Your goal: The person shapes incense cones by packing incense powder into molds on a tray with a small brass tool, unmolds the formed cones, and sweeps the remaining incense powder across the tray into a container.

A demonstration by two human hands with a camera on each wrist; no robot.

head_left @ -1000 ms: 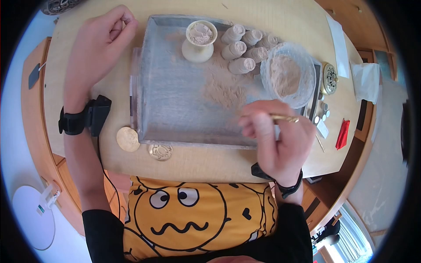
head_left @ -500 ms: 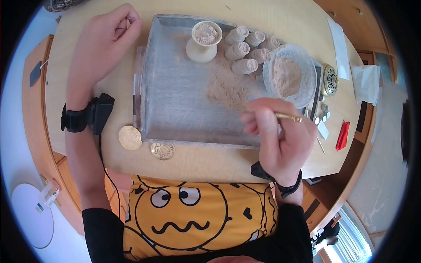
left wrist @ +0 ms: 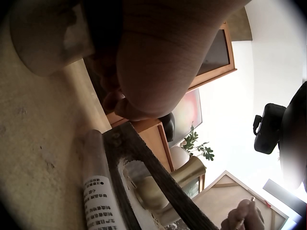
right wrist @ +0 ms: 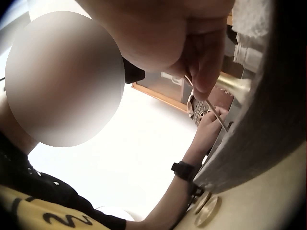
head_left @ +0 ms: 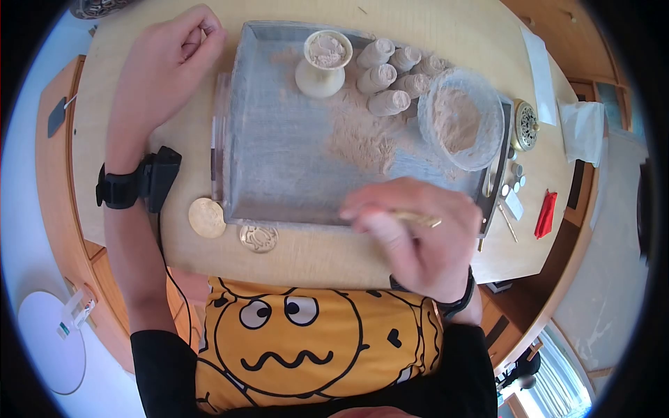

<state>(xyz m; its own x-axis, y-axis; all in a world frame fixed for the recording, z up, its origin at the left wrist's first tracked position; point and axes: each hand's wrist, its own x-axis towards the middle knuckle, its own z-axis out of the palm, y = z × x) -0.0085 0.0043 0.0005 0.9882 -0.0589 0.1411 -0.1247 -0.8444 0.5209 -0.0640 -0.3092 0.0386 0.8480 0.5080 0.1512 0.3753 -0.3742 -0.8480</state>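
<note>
In the head view my right hand (head_left: pixel 425 237) pinches a thin gold rod (head_left: pixel 416 219) above the near edge of the grey tray (head_left: pixel 279 164). The right wrist view shows the rod (right wrist: pixel 217 115) slanting from the fingers toward the tray wall; whether its tip touches is unclear. Loose tan powder (head_left: pixel 359 143) lies spread beyond that hand. A cream stemmed cup (head_left: pixel 320 80) filled with powder stands at the tray's far side. Beside the tray's left edge, my left hand (head_left: pixel 164 73) rests loosely curled, nothing visible in it.
Several powder-coated jars (head_left: pixel 376 79) and a clear bowl of powder (head_left: pixel 460 125) stand at the tray's far right. Two gold discs (head_left: pixel 207 217) lie near its front left corner. Right of it are an openwork brass piece (head_left: pixel 525 125), small white items and a red cloth (head_left: pixel 546 214).
My right hand has moved left and toward the body with the rod, uncovering the tray's lower right part. The left hand has barely shifted.
</note>
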